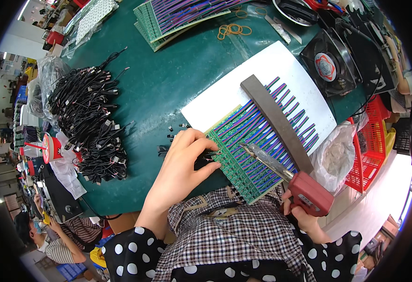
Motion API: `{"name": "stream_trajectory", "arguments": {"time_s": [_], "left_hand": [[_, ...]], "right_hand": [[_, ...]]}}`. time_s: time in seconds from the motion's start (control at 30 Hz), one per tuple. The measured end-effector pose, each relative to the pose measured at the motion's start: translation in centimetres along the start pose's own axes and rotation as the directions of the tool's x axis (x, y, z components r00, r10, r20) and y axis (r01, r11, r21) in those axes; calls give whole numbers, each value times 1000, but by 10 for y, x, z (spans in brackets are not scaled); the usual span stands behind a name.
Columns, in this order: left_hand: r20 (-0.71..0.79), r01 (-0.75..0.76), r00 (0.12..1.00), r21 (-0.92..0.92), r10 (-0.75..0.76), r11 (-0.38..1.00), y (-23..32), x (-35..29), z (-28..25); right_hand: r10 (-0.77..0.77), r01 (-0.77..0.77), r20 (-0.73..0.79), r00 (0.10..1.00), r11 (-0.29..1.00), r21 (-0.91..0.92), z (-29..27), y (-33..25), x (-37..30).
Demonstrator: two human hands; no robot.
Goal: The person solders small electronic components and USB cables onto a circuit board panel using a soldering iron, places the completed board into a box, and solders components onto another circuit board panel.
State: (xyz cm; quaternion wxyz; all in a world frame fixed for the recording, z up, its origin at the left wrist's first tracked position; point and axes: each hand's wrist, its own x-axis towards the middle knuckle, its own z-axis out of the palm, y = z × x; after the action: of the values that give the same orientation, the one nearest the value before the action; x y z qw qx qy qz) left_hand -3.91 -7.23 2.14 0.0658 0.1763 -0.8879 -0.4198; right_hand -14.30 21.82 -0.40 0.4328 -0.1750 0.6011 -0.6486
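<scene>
My right hand point(304, 218) is wrapped round the dark red grip of a soldering gun point(311, 193). Its long metal tip reaches left over a green circuit board point(236, 169), close above the rows of wires. At the board's left edge, the thumb and forefinger of my left hand point(182, 160) pinch a small dark part with thin leads, mostly hidden by the fingers. Bundles of blue, purple and black wires point(248, 120) run from the board toward the upper right. A dark flat bar point(276, 123) lies across them. Under the board is a white sheet point(206, 104).
On the green table point(154, 89), a heap of black cables point(93, 122) lies left. Wired boards point(177, 19) and rubber bands point(234, 30) are at the back. A black fan point(328, 66) stands right, above a red basket point(372, 145). Another person point(55, 239) sits at lower left.
</scene>
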Motion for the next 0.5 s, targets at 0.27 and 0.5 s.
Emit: {"name": "stream_trajectory", "arguments": {"time_s": [0.27, 0.5], "left_hand": [[-188, 109, 981, 315, -51, 943, 12, -16, 12], [-179, -78, 973, 347, 148, 935, -8, -18, 18]], "right_hand": [[5, -5, -39, 999, 1000, 16, 4, -3, -1], [34, -33, -41, 999, 999, 11, 2, -1, -3]]}}
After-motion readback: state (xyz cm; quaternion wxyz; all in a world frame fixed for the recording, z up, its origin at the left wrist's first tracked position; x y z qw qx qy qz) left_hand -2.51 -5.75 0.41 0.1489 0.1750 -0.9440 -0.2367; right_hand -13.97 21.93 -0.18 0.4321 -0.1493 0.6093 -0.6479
